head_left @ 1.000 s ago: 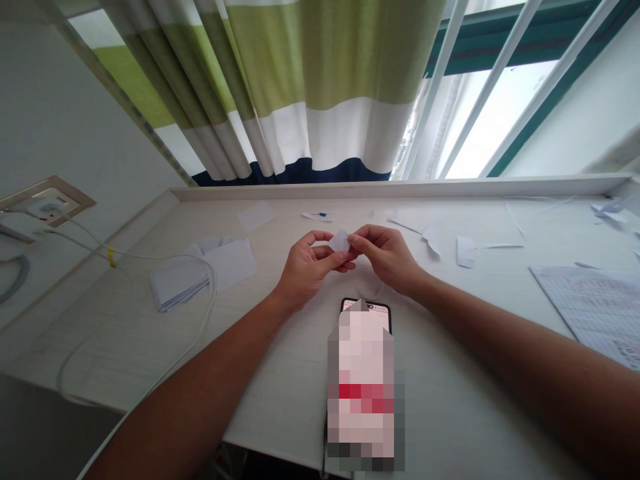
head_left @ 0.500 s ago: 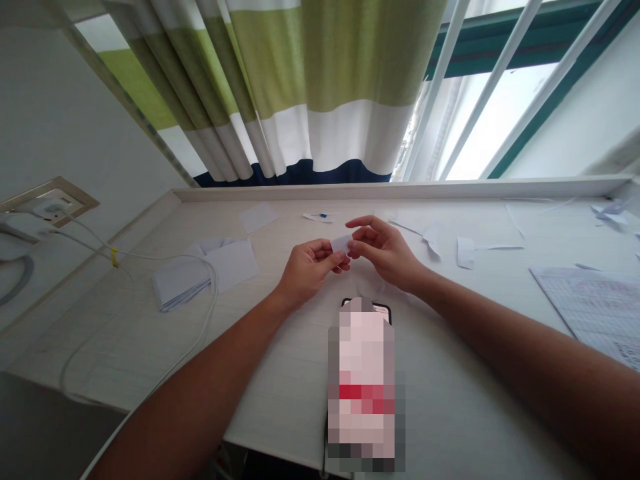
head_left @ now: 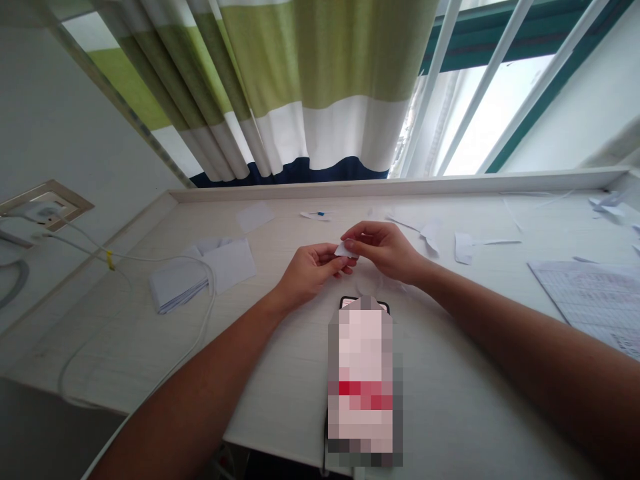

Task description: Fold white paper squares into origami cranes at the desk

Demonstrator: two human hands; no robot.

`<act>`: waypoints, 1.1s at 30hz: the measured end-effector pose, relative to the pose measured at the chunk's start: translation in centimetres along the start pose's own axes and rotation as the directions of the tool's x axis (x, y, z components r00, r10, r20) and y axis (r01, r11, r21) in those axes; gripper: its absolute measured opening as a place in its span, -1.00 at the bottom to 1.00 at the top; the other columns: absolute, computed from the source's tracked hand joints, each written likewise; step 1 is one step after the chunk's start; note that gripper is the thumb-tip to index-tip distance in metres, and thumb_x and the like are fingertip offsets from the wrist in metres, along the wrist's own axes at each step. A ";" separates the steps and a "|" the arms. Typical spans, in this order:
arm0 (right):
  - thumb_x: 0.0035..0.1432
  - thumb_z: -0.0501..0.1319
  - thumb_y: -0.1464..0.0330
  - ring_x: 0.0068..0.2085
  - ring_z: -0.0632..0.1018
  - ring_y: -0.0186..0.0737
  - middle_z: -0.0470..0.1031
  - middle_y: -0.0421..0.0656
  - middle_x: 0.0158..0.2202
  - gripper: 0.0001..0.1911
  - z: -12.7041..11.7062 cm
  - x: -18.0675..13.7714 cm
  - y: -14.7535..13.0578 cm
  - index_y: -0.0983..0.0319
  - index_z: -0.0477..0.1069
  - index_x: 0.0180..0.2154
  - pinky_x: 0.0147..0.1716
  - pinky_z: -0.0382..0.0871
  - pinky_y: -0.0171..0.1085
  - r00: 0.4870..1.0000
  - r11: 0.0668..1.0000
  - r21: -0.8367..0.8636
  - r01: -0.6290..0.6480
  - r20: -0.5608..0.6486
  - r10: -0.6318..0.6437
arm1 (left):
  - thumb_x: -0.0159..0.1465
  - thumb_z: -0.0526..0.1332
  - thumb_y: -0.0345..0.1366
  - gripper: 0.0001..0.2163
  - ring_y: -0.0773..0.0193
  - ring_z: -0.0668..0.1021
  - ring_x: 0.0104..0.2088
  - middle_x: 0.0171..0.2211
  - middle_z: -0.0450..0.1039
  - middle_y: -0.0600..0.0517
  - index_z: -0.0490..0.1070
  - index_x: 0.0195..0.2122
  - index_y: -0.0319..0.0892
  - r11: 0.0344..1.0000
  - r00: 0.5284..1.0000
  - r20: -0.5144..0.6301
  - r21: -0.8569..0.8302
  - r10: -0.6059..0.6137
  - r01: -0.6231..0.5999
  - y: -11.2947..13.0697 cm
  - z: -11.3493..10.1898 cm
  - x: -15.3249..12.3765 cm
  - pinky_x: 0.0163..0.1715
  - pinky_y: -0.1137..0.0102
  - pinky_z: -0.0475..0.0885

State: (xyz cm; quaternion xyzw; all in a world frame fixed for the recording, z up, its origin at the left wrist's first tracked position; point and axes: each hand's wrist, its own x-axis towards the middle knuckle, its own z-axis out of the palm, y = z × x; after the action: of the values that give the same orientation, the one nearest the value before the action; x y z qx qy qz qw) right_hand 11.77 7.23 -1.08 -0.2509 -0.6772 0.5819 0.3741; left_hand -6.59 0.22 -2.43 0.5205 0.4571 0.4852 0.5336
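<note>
Both my hands meet above the middle of the white desk [head_left: 280, 373] and pinch one small white piece of paper [head_left: 345, 250]. My left hand [head_left: 313, 270] grips its lower left side with curled fingers. My right hand [head_left: 385, 250] holds its right edge between thumb and fingertips. A phone [head_left: 365, 383] lies flat on the desk just below my hands, its screen blurred out.
A stack of folded white papers [head_left: 200, 277] lies at the left, with a white cable [head_left: 150, 267] running over it from a wall socket [head_left: 43, 207]. Paper scraps [head_left: 465, 247] are scattered at the back. A printed sheet [head_left: 590, 300] lies at the right. A striped curtain hangs behind.
My right hand's fingers, spread half a second ago, have closed down onto the paper piece. The piece has turned and sits lower between my hands.
</note>
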 end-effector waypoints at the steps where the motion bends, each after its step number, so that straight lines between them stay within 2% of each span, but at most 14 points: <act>1: 0.11 0.48 0.13 -0.37 0.60 -0.21 0.62 -0.14 -0.37 -0.69 0.0 0.0 0.1 0.22 0.60 -0.26 -0.33 0.55 -0.19 1.000 1.000 -0.001 -0.003 -0.001 0.003 | 0.17 0.49 -0.08 -0.65 0.17 0.67 -0.28 -0.25 0.70 -0.14 0.64 -0.16 -0.24 1.000 1.000 0.000 -0.014 -0.002 0.002 -0.1 0.0 0.0 -0.28 0.33 0.50; 14: 0.07 0.51 0.11 -0.35 0.57 -0.23 0.60 -0.15 -0.36 -0.66 0.0 0.1 0.2 0.22 0.59 -0.27 -0.32 0.51 -0.20 1.000 1.000 0.000 0.007 -0.031 -0.007 | 0.25 0.41 0.04 -0.60 0.16 0.69 -0.29 -0.17 0.71 -0.20 0.63 -0.18 -0.26 1.000 0.999 0.033 0.015 -0.009 0.008 0.1 0.0 0.1 -0.31 0.33 0.51; 19: 0.09 0.50 0.13 -0.37 0.56 -0.25 0.59 -0.17 -0.40 -0.67 -0.1 0.1 0.0 0.24 0.58 -0.27 -0.31 0.50 -0.20 0.999 0.999 0.037 0.008 -0.038 -0.007 | 0.17 0.49 -0.06 -0.62 0.18 0.69 -0.35 -0.29 0.71 -0.11 0.60 -0.12 -0.23 0.994 0.985 -0.130 0.034 0.112 -0.108 -0.1 0.1 0.1 -0.35 0.34 0.51; 22: 0.10 0.50 0.15 -0.37 0.56 -0.25 0.60 -0.16 -0.37 -0.68 -0.1 0.0 -0.2 0.25 0.58 -0.26 -0.31 0.51 -0.20 0.999 0.999 0.038 0.015 -0.045 -0.013 | 0.19 0.49 -0.09 -0.68 0.18 0.71 -0.33 -0.34 0.70 -0.08 0.62 -0.18 -0.22 0.985 0.966 -0.193 0.056 0.172 -0.165 -0.1 0.1 0.1 -0.34 0.34 0.53; 26: 0.10 0.49 0.21 -0.33 0.59 -0.24 0.62 -0.16 -0.34 -0.74 0.1 -0.1 -0.5 0.22 0.60 -0.24 -0.26 0.55 -0.17 0.999 0.995 0.096 0.005 -0.042 -0.001 | 0.18 0.50 -0.09 -0.69 0.15 0.72 -0.33 -0.35 0.70 -0.08 0.63 -0.22 -0.22 0.988 0.962 -0.224 0.024 0.157 -0.155 0.4 0.1 0.0 -0.34 0.33 0.54; 29: 0.09 0.48 0.29 -0.31 0.61 -0.24 0.62 -0.18 -0.33 -0.82 0.2 -0.1 -0.7 0.21 0.61 -0.26 -0.22 0.58 -0.17 0.999 0.987 0.160 -0.008 -0.049 0.016 | 0.16 0.51 -0.11 -0.68 0.16 0.72 -0.35 -0.36 0.70 -0.06 0.63 -0.17 -0.20 0.987 0.957 -0.246 -0.001 0.156 -0.161 0.7 0.3 -0.1 -0.33 0.32 0.54; 33: 0.08 0.45 0.33 -0.32 0.63 -0.23 0.63 -0.18 -0.36 -0.89 0.3 -0.1 -0.9 0.21 0.62 -0.31 -0.22 0.59 -0.15 0.998 0.981 0.191 -0.026 -0.050 0.036 | 0.15 0.51 -0.11 -0.68 0.15 0.72 -0.32 -0.37 0.70 -0.03 0.61 -0.19 -0.19 0.986 0.961 -0.226 -0.014 0.157 -0.164 0.9 0.4 -0.2 -0.31 0.33 0.53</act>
State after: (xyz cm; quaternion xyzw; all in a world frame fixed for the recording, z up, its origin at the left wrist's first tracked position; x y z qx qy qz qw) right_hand 11.69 6.76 -0.28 -0.2399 -0.6043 0.6426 0.4053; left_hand -6.28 -0.05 -1.53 0.4891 0.4628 0.5897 0.4459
